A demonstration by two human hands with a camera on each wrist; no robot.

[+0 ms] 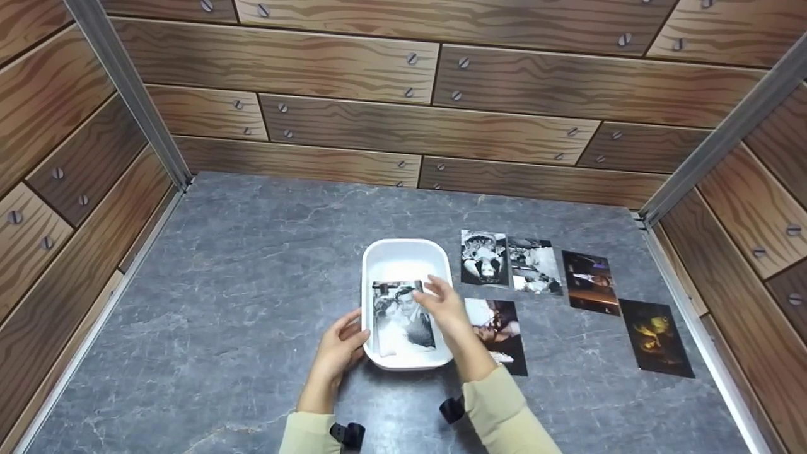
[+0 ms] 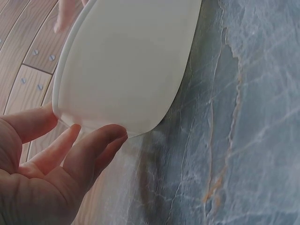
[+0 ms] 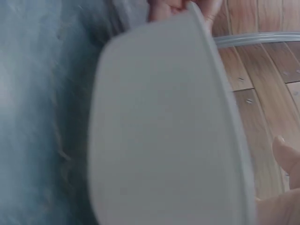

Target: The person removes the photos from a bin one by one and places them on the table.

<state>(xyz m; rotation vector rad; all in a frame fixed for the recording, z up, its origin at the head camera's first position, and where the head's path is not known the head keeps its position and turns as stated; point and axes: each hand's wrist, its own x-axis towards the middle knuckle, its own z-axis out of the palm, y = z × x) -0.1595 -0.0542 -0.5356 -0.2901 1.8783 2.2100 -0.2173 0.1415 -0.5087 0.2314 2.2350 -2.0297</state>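
A white plastic tub (image 1: pixel 403 248) stands on the grey surface, rounded at its corners. Inside lies a black-and-white photo (image 1: pixel 403 318) of people; whether more lie under it, I cannot tell. My left hand (image 1: pixel 339 343) holds the tub's left side near its front corner. Its thumb is at the rim and the fingertips bear on the outer wall, as the left wrist view shows. Over the tub's right side hovers my right hand (image 1: pixel 446 309), fingers spread near the photo's upper right corner. The right wrist view shows mostly the tub's outer wall (image 3: pixel 164 126).
Several photos lie right of the tub: a black-and-white one (image 1: pixel 484 257), another (image 1: pixel 534 266), a dark colour print (image 1: pixel 591 282) and a dark yellowish print (image 1: pixel 657 337). My right forearm partly covers a colour photo (image 1: pixel 504 334). Wood-patterned walls (image 1: pixel 353 120) surround the surface.
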